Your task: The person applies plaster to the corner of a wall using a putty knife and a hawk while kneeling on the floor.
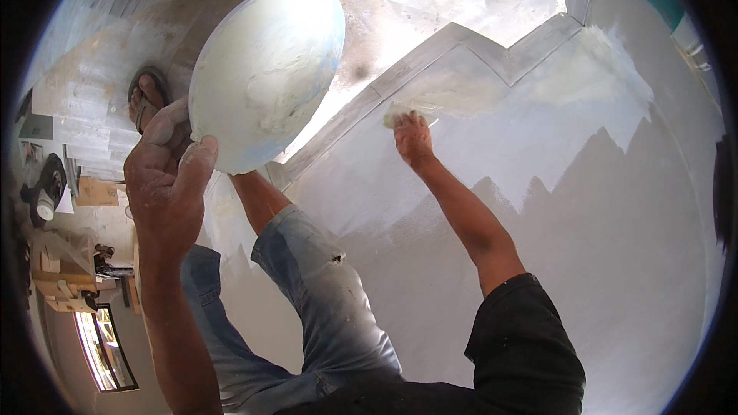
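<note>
My left hand (pixel 165 177) grips the near rim of a wide pale bowl (pixel 335 46), thumb on the inside edge and fingers underneath. Creamy off-white putty (pixel 280 96) coats the bowl, which is tipped so its inside shows. To the right, my right hand (pixel 413 142) is closed on a thin pale-green spreader (pixel 390 121), pressed flat to the grey wall (pixel 607 261) just above the skirting. Around it the wet putty looks cream and shiny. A whitish coat with a jagged edge covers the wall's lower part. Dust whitens my left fingers.
A stepped grey skirting (pixel 492 69) runs along the wall's foot. One sandalled foot (pixel 147 96) stands on the dusty tiled floor (pixel 84 92). At the left are a cardboard box (pixel 98 192), wooden furniture (pixel 65 288) and a window (pixel 104 347). A clear plastic item lies at the top.
</note>
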{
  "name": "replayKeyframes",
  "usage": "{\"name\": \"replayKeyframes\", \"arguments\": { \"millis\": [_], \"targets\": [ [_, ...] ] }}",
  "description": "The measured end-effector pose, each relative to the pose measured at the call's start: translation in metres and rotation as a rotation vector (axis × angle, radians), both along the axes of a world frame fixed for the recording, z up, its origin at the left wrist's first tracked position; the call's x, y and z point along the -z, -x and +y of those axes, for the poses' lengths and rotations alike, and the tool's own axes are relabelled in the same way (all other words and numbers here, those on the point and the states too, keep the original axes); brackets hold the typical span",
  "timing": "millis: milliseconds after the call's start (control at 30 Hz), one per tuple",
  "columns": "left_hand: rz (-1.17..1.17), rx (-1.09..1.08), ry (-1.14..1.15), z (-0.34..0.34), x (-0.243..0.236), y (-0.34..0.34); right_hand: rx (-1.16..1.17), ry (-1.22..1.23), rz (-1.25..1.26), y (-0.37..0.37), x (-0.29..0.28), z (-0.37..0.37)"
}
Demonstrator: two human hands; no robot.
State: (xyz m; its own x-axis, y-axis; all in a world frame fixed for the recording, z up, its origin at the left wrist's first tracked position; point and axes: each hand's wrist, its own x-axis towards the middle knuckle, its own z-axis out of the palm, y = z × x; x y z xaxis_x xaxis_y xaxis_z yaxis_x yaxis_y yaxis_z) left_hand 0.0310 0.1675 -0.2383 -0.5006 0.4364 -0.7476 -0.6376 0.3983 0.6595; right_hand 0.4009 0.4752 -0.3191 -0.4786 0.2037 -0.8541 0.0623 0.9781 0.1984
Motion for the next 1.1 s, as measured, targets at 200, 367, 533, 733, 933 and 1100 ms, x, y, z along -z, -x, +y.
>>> {"name": "replayKeyframes", "arguments": {
  "millis": [200, 367, 533, 733, 933, 1100],
  "targets": [
    [-0.030, -0.017, -0.012, 0.002, -0.001, 0.000, 0.211, 0.161, -0.197, -0.003, -0.017, -0.017],
    [0.008, 0.006, 0.005, 0.003, 0.000, -0.002, -0.558, -0.287, 0.134, 0.026, -0.062, 0.064],
    [0.008, 0.047, 0.027, 0.002, -0.004, -0.003, 0.096, -0.394, 0.071, 0.074, -0.063, 0.134],
    [0.002, 0.023, 0.030, 0.003, -0.005, 0.000, -0.277, -0.251, 0.270, -0.006, -0.004, 0.103],
    [0.011, 0.026, 0.045, -0.008, -0.003, 0.006, 0.143, -0.036, -0.182, 0.009, 0.002, -0.031],
    [0.005, 0.012, 0.018, -0.001, 0.000, 0.012, -0.150, -0.002, 0.435, -0.001, -0.016, 0.037]
  ]
}}
